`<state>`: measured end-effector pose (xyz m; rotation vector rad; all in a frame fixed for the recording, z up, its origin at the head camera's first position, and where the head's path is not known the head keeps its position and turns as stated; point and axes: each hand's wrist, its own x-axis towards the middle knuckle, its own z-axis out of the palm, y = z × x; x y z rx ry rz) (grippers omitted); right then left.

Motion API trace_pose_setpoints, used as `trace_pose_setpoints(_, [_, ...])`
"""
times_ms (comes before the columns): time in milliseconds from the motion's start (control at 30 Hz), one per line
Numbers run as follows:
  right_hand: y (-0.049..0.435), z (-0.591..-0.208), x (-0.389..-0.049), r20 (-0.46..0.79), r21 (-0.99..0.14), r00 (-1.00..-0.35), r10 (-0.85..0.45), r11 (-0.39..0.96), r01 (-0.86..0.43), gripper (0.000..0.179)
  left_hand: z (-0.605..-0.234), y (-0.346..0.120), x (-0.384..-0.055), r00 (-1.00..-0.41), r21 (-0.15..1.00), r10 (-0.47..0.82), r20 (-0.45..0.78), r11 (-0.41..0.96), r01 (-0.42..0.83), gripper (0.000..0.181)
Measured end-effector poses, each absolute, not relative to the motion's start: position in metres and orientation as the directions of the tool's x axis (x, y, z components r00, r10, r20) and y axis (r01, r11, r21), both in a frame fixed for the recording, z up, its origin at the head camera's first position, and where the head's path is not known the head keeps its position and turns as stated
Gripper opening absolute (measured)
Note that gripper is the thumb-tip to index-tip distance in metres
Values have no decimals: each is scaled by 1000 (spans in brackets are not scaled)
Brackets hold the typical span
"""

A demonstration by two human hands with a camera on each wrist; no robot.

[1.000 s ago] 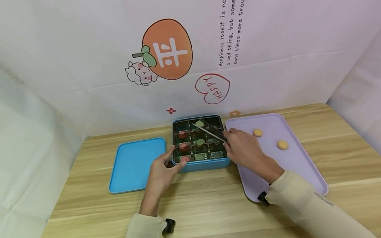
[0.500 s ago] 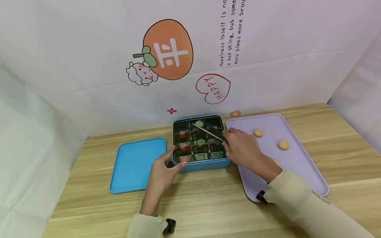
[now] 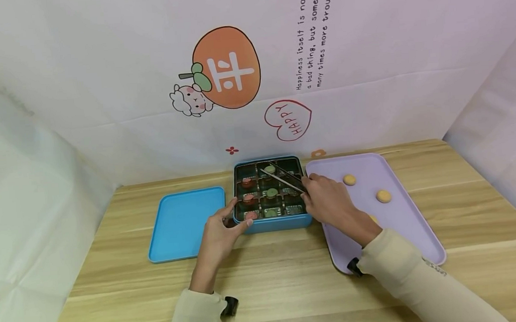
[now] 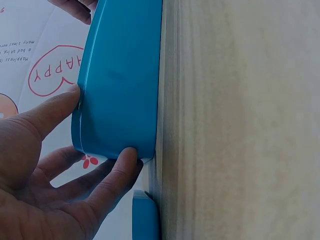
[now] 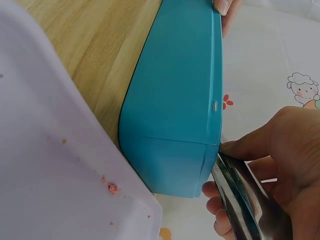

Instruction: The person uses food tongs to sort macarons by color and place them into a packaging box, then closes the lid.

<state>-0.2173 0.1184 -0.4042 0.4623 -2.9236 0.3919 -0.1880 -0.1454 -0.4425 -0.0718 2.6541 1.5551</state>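
Note:
In the head view my right hand point(image 3: 328, 198) holds metal tongs point(image 3: 284, 180) over the blue box point(image 3: 280, 224). A pale green macaron point(image 3: 269, 169) sits in the back middle compartment, with the tong tips on either side of it. Pink macarons point(image 3: 248, 198) stand in the left column, and another green macaron point(image 3: 271, 193) lies nearer the front. My left hand point(image 3: 220, 232) grips the box's near left corner, thumb on the front rim and fingers along the side. The right wrist view shows the tongs point(image 5: 245, 200) between thumb and fingers; their tips are hidden behind the box.
A lilac tray point(image 3: 406, 225) with yellow macarons point(image 3: 384, 196) stands right against the box. Pink crumbs point(image 5: 113, 188) dot it. A flat blue lid point(image 3: 186, 223) lies to the left on the wooden table point(image 3: 271, 290). A printed cloth point(image 3: 145, 89) hangs behind.
The pale green macaron sits slightly lower in the back compartment, and the tong tips look a little further apart. Both hands stay nearly in place.

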Motion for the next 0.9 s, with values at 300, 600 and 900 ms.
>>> trace_pose_setpoints(300, [119, -402, -216, 192, -232, -940, -282, 918, -323, 38, -442, -145, -188, -997, 873, -3, -72, 484, -65, 72])
trace_pose_setpoints(600, [119, -401, -216, 193, -232, -939, -286, 916, -327, 36, -441, -145, -187, -997, 872, -3, -75, 485, -68, 72])
trace_pose_setpoints(900, [121, -401, -212, 211, -234, -932, -295, 911, -341, 33, -442, -145, -187, -997, 873, -2, -77, 482, -69, 73])
